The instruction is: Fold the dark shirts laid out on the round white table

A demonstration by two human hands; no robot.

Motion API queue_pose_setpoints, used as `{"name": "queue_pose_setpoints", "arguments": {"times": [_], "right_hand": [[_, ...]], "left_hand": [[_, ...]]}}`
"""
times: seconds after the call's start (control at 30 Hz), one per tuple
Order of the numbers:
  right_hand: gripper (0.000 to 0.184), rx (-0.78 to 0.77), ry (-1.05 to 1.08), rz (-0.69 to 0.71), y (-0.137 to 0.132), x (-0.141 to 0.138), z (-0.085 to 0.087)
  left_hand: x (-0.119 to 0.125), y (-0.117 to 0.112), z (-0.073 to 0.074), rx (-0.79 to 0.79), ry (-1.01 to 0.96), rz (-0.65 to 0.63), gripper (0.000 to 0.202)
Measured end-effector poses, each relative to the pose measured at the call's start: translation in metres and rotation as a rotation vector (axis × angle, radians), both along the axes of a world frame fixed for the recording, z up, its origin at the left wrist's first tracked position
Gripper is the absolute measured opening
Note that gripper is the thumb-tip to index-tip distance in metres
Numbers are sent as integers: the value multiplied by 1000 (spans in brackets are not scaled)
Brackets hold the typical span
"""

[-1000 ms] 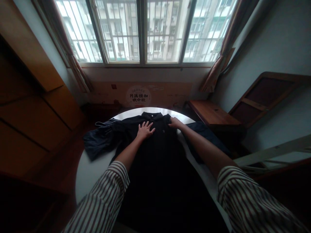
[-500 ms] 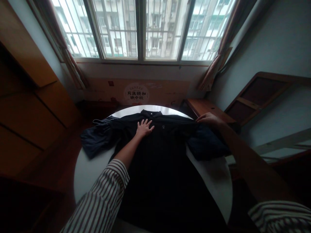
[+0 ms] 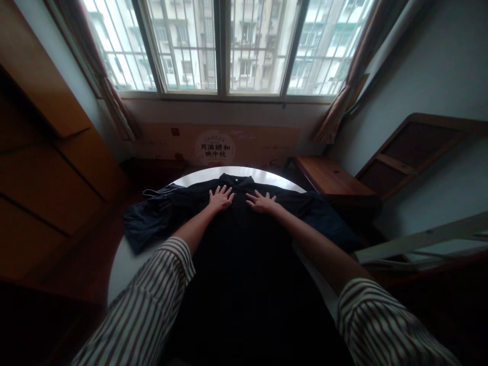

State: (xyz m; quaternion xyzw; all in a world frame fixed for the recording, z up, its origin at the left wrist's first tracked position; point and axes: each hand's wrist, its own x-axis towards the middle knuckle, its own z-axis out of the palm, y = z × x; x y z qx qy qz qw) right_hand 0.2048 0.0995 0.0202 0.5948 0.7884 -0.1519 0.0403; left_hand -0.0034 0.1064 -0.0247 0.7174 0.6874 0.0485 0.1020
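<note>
A dark polo shirt (image 3: 244, 244) lies spread flat on a round white table (image 3: 122, 254), collar toward the window. Its left sleeve (image 3: 147, 223) hangs over the table's left side and its right sleeve (image 3: 328, 218) drapes over the right edge. My left hand (image 3: 220, 198) rests flat on the chest just below the collar, fingers spread. My right hand (image 3: 261, 202) lies flat beside it on the right chest, fingers apart. Both hands hold nothing.
A barred window (image 3: 224, 46) with curtains fills the far wall, and a printed cardboard box (image 3: 215, 147) stands under it. A wooden side table (image 3: 331, 178) and a leaning wooden frame (image 3: 415, 147) are at the right. Wooden cabinets (image 3: 49, 168) line the left.
My right hand went out to the right sleeve and pulled it outward, then came back to lie flat on the chest. My left hand stayed near the collar.
</note>
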Motion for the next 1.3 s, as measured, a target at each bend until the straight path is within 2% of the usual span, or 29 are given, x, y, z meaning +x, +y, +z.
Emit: {"name": "queue_pose_setpoints", "arguments": {"times": [0.07, 0.13, 0.27, 0.37, 0.43, 0.53, 0.6, 0.7, 0.77, 0.83, 0.93, 1.0, 1.03, 1.1, 1.17, 1.23, 1.3], "right_hand": [[57, -26, -36, -65, 7, -6, -13], [56, -39, -58, -97, 17, -7, -17], [56, -29, -70, -79, 30, -7, -13], [56, 52, -88, -16, 16, -12, -5], [57, 160, -113, 115, -12, -14, 1], [49, 293, -66, 409, -81, -8, 12], [41, 285, 51, 577, -137, 6, 20], [30, 211, 228, 656, -219, 37, 30], [32, 154, 300, 647, -263, 59, 31], [42, 143, 323, 616, -297, 79, 24], [57, 256, 273, 561, -330, 100, 1], [47, 388, 230, 512, -344, 110, -16], [39, 453, 218, 491, -350, 114, -21], [31, 531, 223, 475, -358, 119, -27], [34, 544, 247, 497, -364, 121, -26], [36, 538, 264, 527, -367, 119, -22], [30, 573, 261, 551, -368, 114, -23]], "left_hand": [[-2, 8, 1, 3, 17, 5, 66], [-3, 15, 1, 5, 28, 8, 66], [-3, 23, 3, 3, 23, 8, 65], [-4, 23, 3, 14, 12, 7, 64], [-4, 21, 3, 37, 0, 12, 62], [-1, 16, 7, 146, -24, 20, 55], [2, 9, 11, 259, -40, -23, 48], [5, -12, 19, 376, -80, -182, 39], [3, -42, 25, 397, -143, -286, 34], [-2, -90, 34, 361, -233, -413, 32], [-19, -189, 53, 160, -314, -706, 30], [-32, -257, 63, 33, -288, -829, 33], [-39, -287, 64, -12, -253, -862, 40], [-52, -335, 61, -19, -193, -881, 52], [-64, -366, 49, 28, -140, -826, 47], [-75, -384, 34, 71, -97, -744, 49], [-85, -394, 23, 84, -67, -674, 64]]}}
